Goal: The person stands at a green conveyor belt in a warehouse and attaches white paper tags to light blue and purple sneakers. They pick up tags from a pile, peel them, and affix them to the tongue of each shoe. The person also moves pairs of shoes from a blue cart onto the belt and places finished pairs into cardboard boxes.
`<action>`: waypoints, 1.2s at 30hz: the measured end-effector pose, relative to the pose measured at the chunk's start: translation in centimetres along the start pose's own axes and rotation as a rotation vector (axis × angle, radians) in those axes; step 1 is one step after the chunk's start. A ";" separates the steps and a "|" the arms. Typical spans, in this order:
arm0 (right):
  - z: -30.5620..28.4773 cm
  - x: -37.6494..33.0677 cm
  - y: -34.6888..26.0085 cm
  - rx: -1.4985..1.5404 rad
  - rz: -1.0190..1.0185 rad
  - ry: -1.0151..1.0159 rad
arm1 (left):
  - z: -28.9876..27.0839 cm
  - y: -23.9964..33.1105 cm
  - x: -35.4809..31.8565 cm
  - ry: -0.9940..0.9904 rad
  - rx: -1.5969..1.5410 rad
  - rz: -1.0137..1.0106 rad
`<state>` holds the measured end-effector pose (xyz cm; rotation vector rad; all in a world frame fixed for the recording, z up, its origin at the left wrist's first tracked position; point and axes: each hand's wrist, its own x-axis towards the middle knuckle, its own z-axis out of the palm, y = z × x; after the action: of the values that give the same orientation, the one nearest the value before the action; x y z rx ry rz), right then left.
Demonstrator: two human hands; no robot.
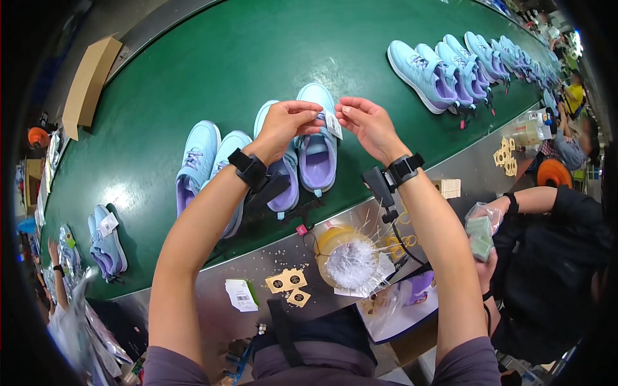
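A light blue sneaker (317, 95) with a lilac lining stands on the green belt before me, its toe pointing away. Over its laces, my left hand (283, 128) has thumb and fingers pinched together; whatever lies between them is too small to make out. A white paper tag (333, 125) hangs by the laces, between the hands. My right hand (369, 124) is just right of the tag, fingers curled and fingertips close to the thumb, and any thin thing in them cannot be seen. The matching sneaker (283, 188) is close on the left, partly behind my left hand.
Another sneaker pair (201, 145) stands left, partly behind my forearm; a tagged pair (109, 241) lies farther left. Sneakers (418, 71) line the far right. A tub of white plastic fasteners (351, 264), tan cards (286, 280) and white labels (242, 295) lie on the metal ledge. A co-worker's hand (487, 264) holds a bag at right.
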<state>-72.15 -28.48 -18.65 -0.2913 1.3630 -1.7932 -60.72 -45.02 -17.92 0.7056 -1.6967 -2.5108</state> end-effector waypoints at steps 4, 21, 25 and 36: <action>0.4 0.7 0.5 -0.199 -0.069 -0.003 | 0.3 -0.5 0.4 -0.019 -0.035 0.006; 2.6 0.6 0.5 -0.212 -0.024 -0.042 | -0.7 -1.4 0.1 -0.026 -0.029 0.021; 2.6 0.5 0.8 -0.199 -0.033 -0.078 | -1.0 -1.4 -0.1 -0.041 -0.011 0.006; 3.3 0.6 1.6 -0.384 -0.084 -0.119 | -2.0 -1.7 -0.6 -0.043 0.077 -0.025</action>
<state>-69.69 -31.22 -19.01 -0.6578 1.6233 -1.5436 -59.05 -45.95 -19.88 0.6876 -1.8190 -2.5064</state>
